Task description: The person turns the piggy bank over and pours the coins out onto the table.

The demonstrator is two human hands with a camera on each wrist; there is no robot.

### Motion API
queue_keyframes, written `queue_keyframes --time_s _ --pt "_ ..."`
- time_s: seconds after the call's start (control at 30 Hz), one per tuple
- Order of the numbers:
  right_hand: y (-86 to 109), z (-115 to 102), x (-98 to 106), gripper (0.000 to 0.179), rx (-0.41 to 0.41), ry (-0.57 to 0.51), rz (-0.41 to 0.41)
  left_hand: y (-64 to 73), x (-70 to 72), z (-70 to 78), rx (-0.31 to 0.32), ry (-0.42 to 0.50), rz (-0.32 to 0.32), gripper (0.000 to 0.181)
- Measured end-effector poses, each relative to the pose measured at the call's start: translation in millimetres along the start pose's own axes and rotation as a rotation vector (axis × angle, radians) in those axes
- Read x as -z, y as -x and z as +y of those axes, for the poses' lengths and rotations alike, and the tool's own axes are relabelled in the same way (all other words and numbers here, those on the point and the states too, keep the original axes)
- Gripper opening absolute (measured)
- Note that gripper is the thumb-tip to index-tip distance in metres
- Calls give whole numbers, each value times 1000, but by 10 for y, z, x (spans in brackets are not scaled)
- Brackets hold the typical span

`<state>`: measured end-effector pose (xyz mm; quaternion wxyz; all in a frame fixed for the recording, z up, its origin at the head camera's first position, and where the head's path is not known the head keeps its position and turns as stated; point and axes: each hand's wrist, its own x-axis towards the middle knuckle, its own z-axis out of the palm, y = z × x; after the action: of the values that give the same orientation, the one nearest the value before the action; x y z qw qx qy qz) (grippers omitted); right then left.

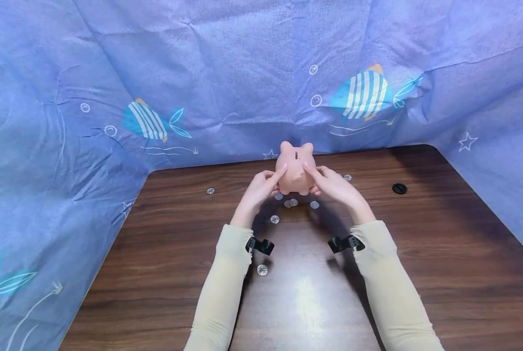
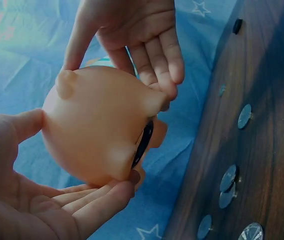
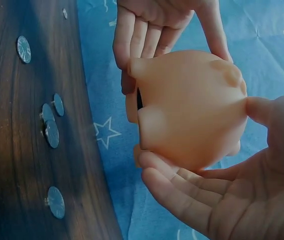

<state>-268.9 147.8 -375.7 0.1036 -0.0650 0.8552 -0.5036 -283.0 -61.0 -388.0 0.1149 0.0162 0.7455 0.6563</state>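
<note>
Both hands hold a pink piggy bank (image 1: 295,170) up over the far part of the table, its coin slot (image 1: 296,155) on top. My left hand (image 1: 258,192) grips its left side, thumb on the body and fingers under the feet. On the other side my right hand (image 1: 338,187) does the same. In the left wrist view a black round part (image 2: 143,143) shows on the underside between the feet. Several silvery coins lie below and around it, among them one coin (image 1: 275,219) near the left hand and another coin (image 1: 315,204) by the right.
A black round cap (image 1: 399,188) lies on the dark wooden table (image 1: 165,273) at the right. One coin (image 1: 262,269) is beside the left sleeve, another coin (image 1: 211,190) farther left. A blue fish-print cloth (image 1: 244,73) hangs behind the table's far edge.
</note>
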Motion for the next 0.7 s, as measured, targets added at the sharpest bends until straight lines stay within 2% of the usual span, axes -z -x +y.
queue_keyframes --time_s 0.07,0.1,0.17,0.2,0.27,0.33,0.37,0.4,0.43,0.47,0.5,0.53,0.6,0.67,0.7 --pt "47 -51 22 79 21 16 28 36 9 55 -47 11 -9 61" --pt "87 -92 33 78 46 18 59 69 15 97 -94 13 0 61" --pt "189 -199 54 75 155 -13 153 172 28 211 -253 21 25 64" --pt "251 -256 63 74 233 -51 206 240 32 282 -357 42 35 68" --pt "378 -372 71 78 460 -175 296 392 34 419 -599 78 44 79" --pt "486 -461 60 86 705 -334 312 529 30 531 -829 128 15 93" --pt "523 -488 51 90 801 -406 296 575 27 569 -913 151 -9 99" --pt "545 -508 48 93 865 -447 284 610 22 597 -961 169 -28 103" --pt "550 -513 45 95 889 -464 283 622 19 609 -977 167 -33 103" --pt "542 -508 45 93 867 -458 291 611 16 607 -957 154 -18 103" --pt "519 -492 49 88 799 -430 306 586 12 594 -902 133 12 99" --pt "490 -474 54 84 699 -381 319 550 8 571 -816 113 40 93" --pt "411 -422 73 76 456 -252 309 444 0 506 -592 77 78 79" --pt "332 -364 85 73 235 -147 241 330 -10 422 -378 62 78 67" --pt "298 -335 88 75 152 -103 203 282 -15 382 -293 61 70 62"
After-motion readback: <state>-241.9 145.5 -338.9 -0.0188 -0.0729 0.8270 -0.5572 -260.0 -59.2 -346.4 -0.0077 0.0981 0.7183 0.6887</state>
